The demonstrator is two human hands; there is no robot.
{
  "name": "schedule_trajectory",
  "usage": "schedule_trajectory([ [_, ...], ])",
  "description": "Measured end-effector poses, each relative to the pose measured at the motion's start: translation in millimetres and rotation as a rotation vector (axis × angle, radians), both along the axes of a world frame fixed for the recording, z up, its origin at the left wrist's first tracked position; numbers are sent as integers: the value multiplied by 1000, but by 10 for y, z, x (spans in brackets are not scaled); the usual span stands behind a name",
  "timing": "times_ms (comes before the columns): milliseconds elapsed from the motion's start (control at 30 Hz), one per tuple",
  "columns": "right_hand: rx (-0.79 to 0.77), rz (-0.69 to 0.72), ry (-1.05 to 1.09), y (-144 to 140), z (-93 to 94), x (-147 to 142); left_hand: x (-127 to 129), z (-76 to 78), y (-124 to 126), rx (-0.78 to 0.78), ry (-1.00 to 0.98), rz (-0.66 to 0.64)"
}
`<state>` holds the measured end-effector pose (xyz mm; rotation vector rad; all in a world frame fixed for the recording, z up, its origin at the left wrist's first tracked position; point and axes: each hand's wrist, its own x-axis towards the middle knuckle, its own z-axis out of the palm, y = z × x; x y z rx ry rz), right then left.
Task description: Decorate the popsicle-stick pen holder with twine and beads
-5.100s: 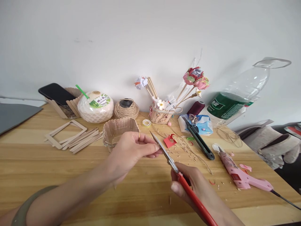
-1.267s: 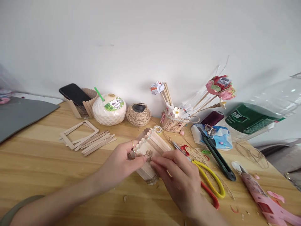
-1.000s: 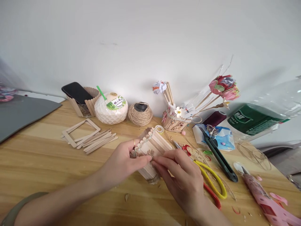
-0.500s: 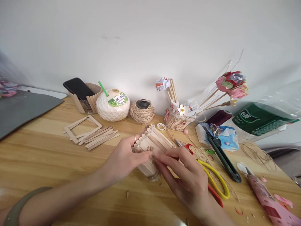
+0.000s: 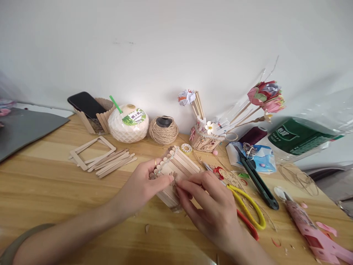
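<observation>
Left hand [image 5: 145, 184]: gripped the stick box [image 5: 182, 166], thumb by its twine loops [image 5: 173, 176]
Right hand [image 5: 212, 200]: fingertips seemed pinched on those loops
Stick box: well in from the right edge of the desk [image 5: 55, 191]; seemed light and stiff, best held by its sides
Elbow room: scissors [image 5: 234, 189] narrowed it toward that edge
</observation>
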<state>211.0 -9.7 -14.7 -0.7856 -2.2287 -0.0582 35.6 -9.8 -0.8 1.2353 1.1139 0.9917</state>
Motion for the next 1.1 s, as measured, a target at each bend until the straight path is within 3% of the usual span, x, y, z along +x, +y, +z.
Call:
schedule_trajectory([
  [133, 11, -38, 1, -9, 6, -24, 14, 12, -8, 2, -46, -23],
  [500, 85, -45, 19, 75, -13, -19, 11, 0, 8, -3, 68, -24],
  [667, 112, -73, 88, 30, 57, 56, -64, -28, 39, -15, 98, 64],
  [867, -152, -299, -298, -6, -153, 241, -197, -71, 129, -61, -40, 228],
  [1000, -286, -320, -381, -3, -317, 316, -222, -87, 135, -74, -105, 231],
  [1100, -402, -307, -375, -7, -314, 379, -225, -108, 138, -56, -127, 209],
])
